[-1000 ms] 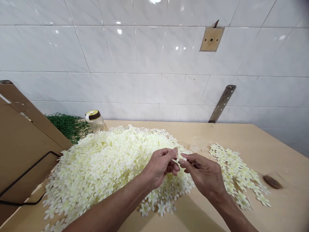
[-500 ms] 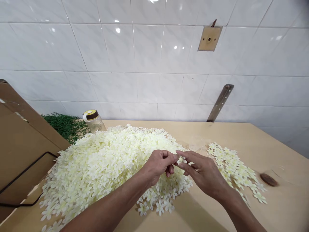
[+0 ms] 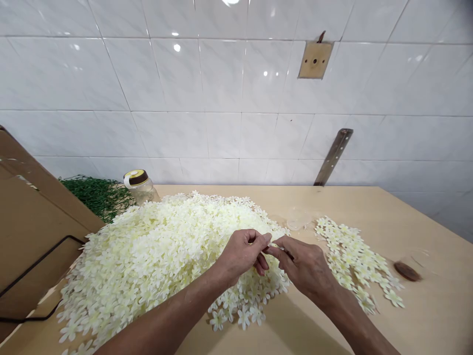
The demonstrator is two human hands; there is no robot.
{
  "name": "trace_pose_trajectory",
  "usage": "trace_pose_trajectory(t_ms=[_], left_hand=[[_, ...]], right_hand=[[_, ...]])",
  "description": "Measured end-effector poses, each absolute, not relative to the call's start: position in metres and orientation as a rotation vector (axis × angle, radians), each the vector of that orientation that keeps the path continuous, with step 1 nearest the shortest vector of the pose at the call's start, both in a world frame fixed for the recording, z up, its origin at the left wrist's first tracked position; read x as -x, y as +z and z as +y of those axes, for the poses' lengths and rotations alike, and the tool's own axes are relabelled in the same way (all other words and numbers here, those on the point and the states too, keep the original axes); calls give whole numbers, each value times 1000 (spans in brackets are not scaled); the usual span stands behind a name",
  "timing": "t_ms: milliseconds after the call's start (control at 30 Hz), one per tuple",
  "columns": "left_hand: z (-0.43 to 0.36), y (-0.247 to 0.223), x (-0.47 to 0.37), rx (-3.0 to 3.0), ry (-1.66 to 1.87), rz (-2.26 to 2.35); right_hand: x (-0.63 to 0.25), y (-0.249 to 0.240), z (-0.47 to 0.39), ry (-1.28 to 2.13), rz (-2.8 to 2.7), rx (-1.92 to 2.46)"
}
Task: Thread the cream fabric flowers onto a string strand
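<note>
A large heap of white and pale yellow artificial flowers [image 3: 155,246] lies in front of me. Over its right side my left hand [image 3: 246,254] is closed, thumb and forefinger pinched on something too small to make out. Touching it tip to tip, my right hand [image 3: 306,261] pinches a small white flower [image 3: 273,244]. Only a sliver of that flower shows; the fingers hide the rest. A smaller spread of the same flowers [image 3: 354,254] lies to the right of my right hand.
A clear bottle [image 3: 142,187] with a brown and yellow lid and green netting [image 3: 98,195] stand behind the heap. Cardboard [image 3: 37,207] leans at left. A clear round lid [image 3: 296,219], a brown oval object [image 3: 406,271] and a metal bracket [image 3: 332,158] are at right.
The fingers of my right hand have closed in, and the flower that showed between the hands is now mostly covered. My left hand keeps its pinch. The view has shifted slightly.
</note>
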State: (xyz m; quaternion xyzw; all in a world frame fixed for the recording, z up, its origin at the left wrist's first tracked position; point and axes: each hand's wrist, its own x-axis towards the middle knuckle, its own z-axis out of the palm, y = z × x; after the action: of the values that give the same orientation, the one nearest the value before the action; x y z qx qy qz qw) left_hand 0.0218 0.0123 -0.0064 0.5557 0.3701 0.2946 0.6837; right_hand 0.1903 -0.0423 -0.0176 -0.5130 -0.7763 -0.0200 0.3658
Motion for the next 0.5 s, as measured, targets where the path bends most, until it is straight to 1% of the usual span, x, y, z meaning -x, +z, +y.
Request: trace_pose_trajectory(t_ms=[300, 500], left_hand=[[14, -1, -20, -1235, 729, 850], [18, -9, -20, -1036, 675, 782]], right_hand=[[-184, -24, -41, 131, -1968, 1380], [-184, -24, -43, 296, -1897, 1383]])
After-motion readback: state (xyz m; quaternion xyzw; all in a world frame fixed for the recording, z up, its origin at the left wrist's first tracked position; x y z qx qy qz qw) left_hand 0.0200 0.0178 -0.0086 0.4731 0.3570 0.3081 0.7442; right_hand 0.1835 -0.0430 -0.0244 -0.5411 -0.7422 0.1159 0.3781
